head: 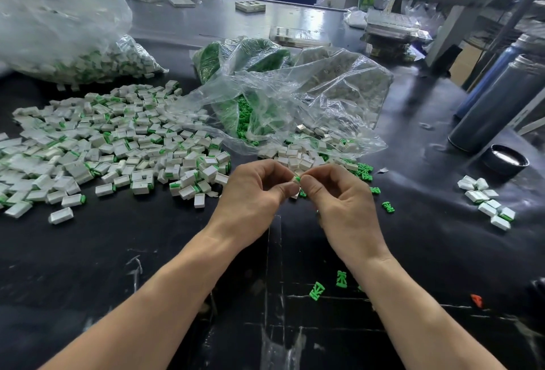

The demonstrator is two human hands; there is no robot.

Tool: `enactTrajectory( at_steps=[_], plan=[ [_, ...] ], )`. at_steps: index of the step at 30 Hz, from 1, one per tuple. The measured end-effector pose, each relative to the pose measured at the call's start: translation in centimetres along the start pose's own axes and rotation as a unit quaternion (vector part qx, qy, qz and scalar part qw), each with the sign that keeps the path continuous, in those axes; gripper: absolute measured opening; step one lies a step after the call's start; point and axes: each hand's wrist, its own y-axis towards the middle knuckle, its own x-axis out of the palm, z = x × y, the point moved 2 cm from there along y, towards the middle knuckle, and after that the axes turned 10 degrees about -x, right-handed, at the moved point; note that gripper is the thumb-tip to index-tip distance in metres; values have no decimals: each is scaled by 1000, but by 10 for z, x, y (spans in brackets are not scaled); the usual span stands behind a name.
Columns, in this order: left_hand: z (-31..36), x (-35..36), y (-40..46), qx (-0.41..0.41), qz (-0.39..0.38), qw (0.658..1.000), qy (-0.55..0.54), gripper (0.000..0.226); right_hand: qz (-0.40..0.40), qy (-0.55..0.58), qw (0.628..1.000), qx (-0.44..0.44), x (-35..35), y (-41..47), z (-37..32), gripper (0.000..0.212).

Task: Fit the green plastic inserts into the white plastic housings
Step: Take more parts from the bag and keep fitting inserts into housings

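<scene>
My left hand point(259, 192) and my right hand point(339, 195) meet over the middle of the black table. Between their fingertips they pinch a small white housing with a green insert point(296, 179); most of it is hidden by the fingers. A wide heap of white housings with green inserts point(112, 145) covers the table to the left. Loose white housings point(306, 154) and green inserts point(364, 170) lie just beyond my hands, spilling from an open clear bag point(295, 98). Two green inserts point(327, 284) lie near my right forearm.
A big clear bag of white parts point(59, 30) stands at the far left. A small group of white housings point(486, 201) lies at the right. A dark flask point(498, 104) and its round cap point(505, 160) stand at the right edge. A small orange piece point(477, 300) lies at the lower right.
</scene>
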Motion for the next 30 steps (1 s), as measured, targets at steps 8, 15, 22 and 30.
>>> enactTrajectory(
  at_steps=[8, 15, 22, 30],
  plan=[
    [-6, -8, 4, -6, 38, 992, 120, 15, -1, -49, 998, 32, -2, 2, 7, 8],
    [0, -35, 10, 2, 165, 894, 418, 7, 15, -92, 994, 57, -12, 5, 12, 14],
    [5, -42, 17, -43, 168, 822, 542, 7, 14, -203, 976, 72, -28, 11, 16, 14],
    [-2, -6, 5, 101, 100, 893, 427, 25, -57, -293, 948, 106, -45, 20, 10, 9]
  ],
)
